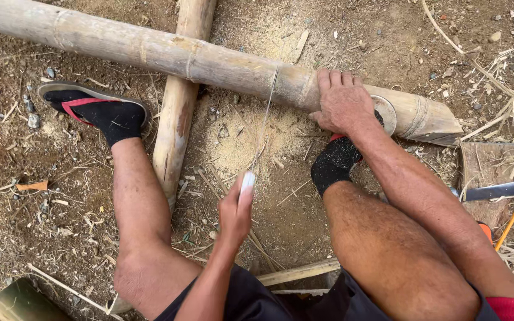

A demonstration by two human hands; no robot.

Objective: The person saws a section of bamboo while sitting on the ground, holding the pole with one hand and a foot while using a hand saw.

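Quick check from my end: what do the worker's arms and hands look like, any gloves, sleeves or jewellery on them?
Both hands are bare: no gloves on the left hand or the right hand, and no rings or watch visible. Both forearms are uncovered, with no sleeves in view. Some dust clings to them. Lower down, dark shorts with a red edge, black socks, and a red-strapped sandal.

Tan bamboo pole (209, 59) with darker rings; pale yellow sawdust (239, 139) on brown dirt ground (340, 35); black socks (105, 116), red-strapped sandal (81, 102); white saw handle (247, 181); red shorts edge (513, 309)

Outdoor bamboo-working yard: dirt ground (352, 35), sawdust (233, 139)
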